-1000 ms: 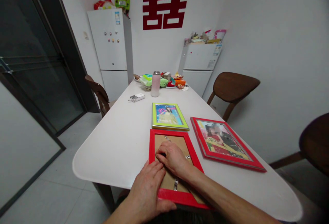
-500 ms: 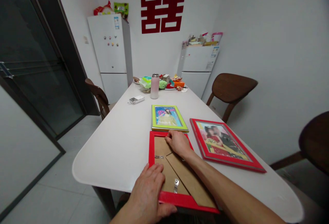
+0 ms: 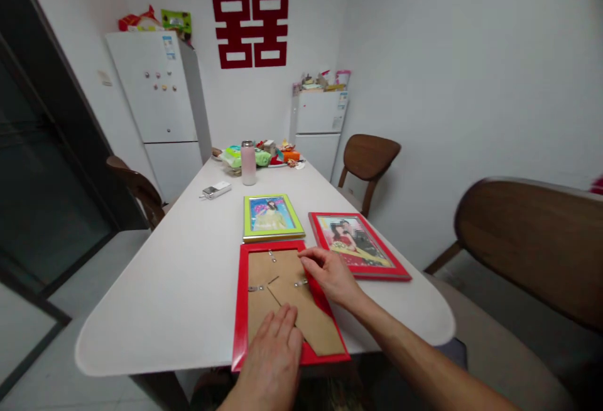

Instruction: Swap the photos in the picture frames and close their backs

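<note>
A red picture frame [image 3: 242, 313] lies face down at the table's near edge, its brown backing board [image 3: 308, 313] with a stand flap facing up. Small metal clips [image 3: 255, 288] sit along the board's edges. My left hand [image 3: 276, 351] rests flat on the lower part of the board, fingers stretched out. At the upper right corner of the frame, my right hand [image 3: 330, 273] has its thumb and forefinger pinched together; whatever is between them is too small to make out. Beyond lies a green picture frame [image 3: 248, 219], and to the right a second red picture frame [image 3: 400, 269], both face up.
On the white table [image 3: 160, 298] stand a pink bottle [image 3: 248, 164] and a small silver device [image 3: 217, 190]. Snack packages [image 3: 264, 158] pile up at the far end. Wooden chairs [image 3: 370, 154] flank the table, one [image 3: 532, 241] close on the right.
My right hand has moved off the top clip to the frame's upper right corner. My left hand has shifted from the left rim onto the board. The view has turned right.
</note>
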`<state>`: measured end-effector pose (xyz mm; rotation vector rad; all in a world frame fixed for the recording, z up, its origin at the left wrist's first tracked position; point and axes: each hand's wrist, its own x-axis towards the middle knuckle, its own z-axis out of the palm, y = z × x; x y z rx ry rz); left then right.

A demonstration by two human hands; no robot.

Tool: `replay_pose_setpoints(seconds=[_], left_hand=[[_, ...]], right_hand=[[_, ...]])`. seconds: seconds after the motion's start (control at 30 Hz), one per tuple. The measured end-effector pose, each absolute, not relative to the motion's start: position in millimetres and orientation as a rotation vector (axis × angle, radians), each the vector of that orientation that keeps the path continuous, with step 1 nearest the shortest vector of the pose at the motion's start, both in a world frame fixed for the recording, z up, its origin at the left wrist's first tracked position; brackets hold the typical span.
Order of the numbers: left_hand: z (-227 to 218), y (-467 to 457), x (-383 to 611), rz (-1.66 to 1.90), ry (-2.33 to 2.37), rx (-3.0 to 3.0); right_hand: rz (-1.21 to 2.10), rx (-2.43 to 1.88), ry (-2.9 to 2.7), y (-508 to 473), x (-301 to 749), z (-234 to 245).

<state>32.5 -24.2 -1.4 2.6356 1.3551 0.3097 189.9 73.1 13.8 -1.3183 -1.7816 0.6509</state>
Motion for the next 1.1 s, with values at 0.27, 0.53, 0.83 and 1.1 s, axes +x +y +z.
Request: replay_pose_setpoints(seconds=[0.27,0.53,0.83,1.1], left_hand=[[47,-24,9,1.016,1.237,2.319],[75,-29,51,1.418,1.111,1.08],[63,31,98,1.291,0.847,1.187],[-8,85,141,1.177,1.011,1.445]], right_hand=[[1.291,-1.079,-0.872,18,195,5],[1.655,-0.667,-0.479,1,144,3],[1.079,-1.234,-0.912,80,284,36],[0.799,-1.628,-1.105,141,348,10]])
